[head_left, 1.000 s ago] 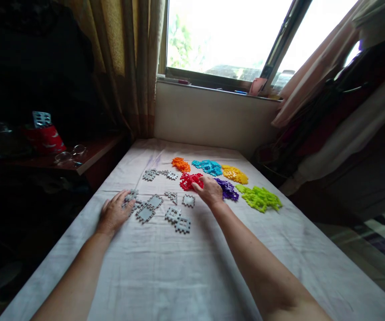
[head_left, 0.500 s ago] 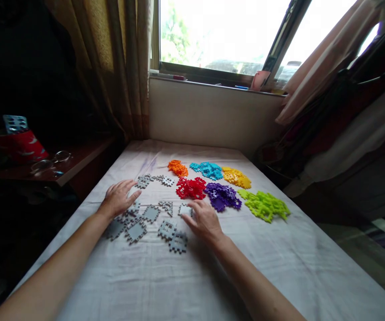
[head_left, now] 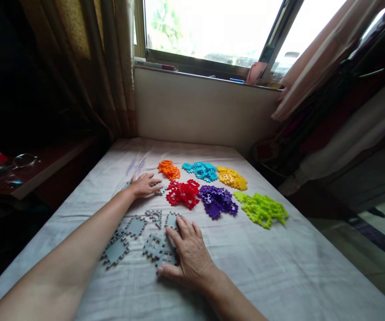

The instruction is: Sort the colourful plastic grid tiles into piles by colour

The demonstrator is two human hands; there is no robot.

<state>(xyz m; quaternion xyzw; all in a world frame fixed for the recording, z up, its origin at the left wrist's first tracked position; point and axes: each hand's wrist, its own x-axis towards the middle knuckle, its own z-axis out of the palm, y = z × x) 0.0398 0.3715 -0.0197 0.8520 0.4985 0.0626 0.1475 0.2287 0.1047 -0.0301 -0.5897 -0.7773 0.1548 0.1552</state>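
Grey interlocking plastic tiles lie loose on the cloth-covered table; one flat grey tile (head_left: 135, 226) lies left of centre and a larger one (head_left: 116, 251) nearer me. My left hand (head_left: 144, 185), fingers spread, reaches over a farther group of grey pieces and partly covers them. My right hand (head_left: 190, 245) is open, with its thumb on a grey window tile (head_left: 167, 257) and its fingertips at a square grey tile (head_left: 172, 220). Left of it lie another window tile (head_left: 154, 245) and an arched triangular piece (head_left: 155, 217). My left forearm hides some grey tiles.
Colour-sorted piles lie beyond my hands: orange (head_left: 169, 169), blue (head_left: 202, 171), yellow (head_left: 231, 178), red (head_left: 183, 194), purple (head_left: 217, 200) and lime green (head_left: 264, 210). A side table with glasses (head_left: 25, 160) stands left. Clothes (head_left: 333, 133) hang at the right, below the window.
My left hand has moved forward and right, from the near grey tiles to the farther ones. My right hand has come closer to me, onto the window tile. The view has shifted slightly.
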